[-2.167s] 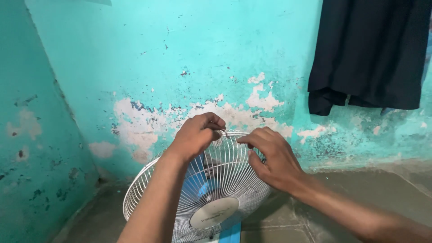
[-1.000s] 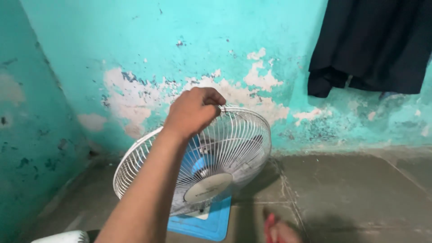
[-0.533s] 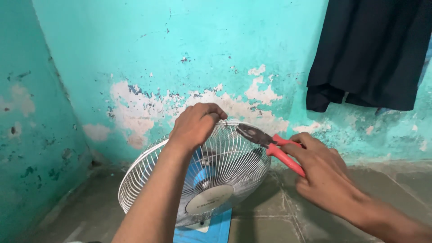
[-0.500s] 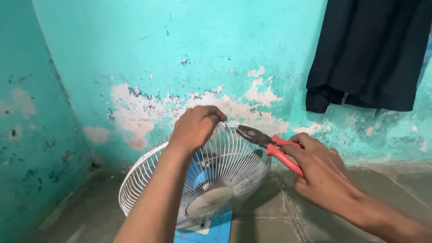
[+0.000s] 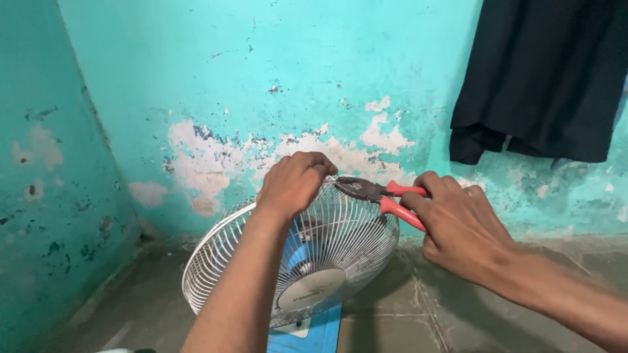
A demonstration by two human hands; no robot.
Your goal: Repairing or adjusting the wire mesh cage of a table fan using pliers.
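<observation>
Pliers [image 5: 379, 196] at fan guard [image 5: 340, 242] rim

- The fan grille's [image 5: 340, 248] top rim is covered by the left hand [image 5: 292, 185].
- The fan's base below the grille is cut off by the bottom edge.
- The pliers' [image 5: 383, 195] handle ends are hidden inside the right hand [image 5: 458, 225].

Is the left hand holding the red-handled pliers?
No, the right hand holds the red-handled pliers; the left hand grips the white wire fan guard.

The left hand [image 5: 296, 185] clasps the top rim of a white wire fan guard [image 5: 340, 242]. The right hand [image 5: 458, 225] holds red-handled pliers [image 5: 379, 194], their nose at the rim beside the left fingers. Behind, a dark garment [image 5: 549, 72] hangs on the peeling turquoise wall [image 5: 261, 78].
</observation>
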